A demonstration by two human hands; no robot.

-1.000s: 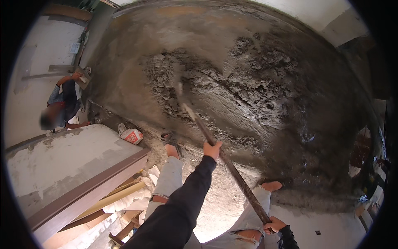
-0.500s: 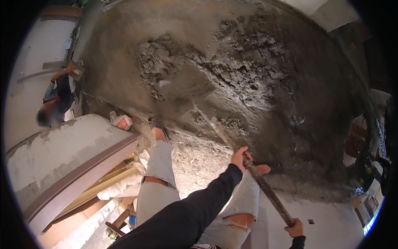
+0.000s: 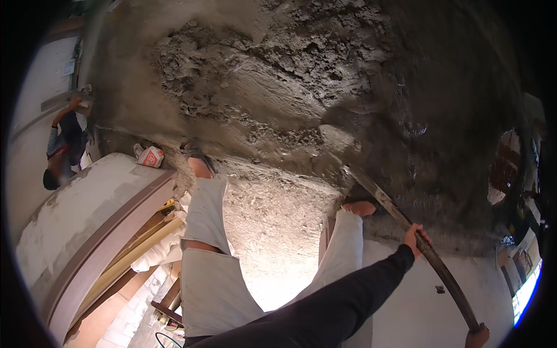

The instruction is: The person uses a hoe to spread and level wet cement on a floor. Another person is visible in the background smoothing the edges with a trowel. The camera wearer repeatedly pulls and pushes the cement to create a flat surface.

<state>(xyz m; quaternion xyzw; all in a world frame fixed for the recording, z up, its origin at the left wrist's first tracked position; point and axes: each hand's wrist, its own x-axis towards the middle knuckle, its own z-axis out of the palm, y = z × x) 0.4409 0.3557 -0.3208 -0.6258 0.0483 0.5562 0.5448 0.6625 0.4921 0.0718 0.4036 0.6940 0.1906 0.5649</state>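
Observation:
My left hand [image 3: 416, 239] is wrapped round the middle of a long wooden handle. My right hand [image 3: 477, 336] grips the same handle near its upper end, at the lower right. The handle belongs to what looks like a shovel [image 3: 390, 204], its blade low in wet grey mortar and coated with it, so its exact shape is hard to make out. Rough, lumpy mortar [image 3: 325, 58] is heaped beyond the blade, with a smoothed streak [image 3: 278, 81] across it. Wetter, darker mix lies to the right.
My sandalled feet stand apart at the mortar's near edge. A red-and-white bag [image 3: 152, 156] sits by a low wall [image 3: 87, 197] with a brownish ledge. At the far left a co-worker [image 3: 71, 142] holds a flat tool against a pale wall. Boards and sheeting lie at lower left.
Both my hands and the shovel have moved right and nearer to me. The blade has been drawn across the mortar, leaving a smooth streak. The view has shifted too.

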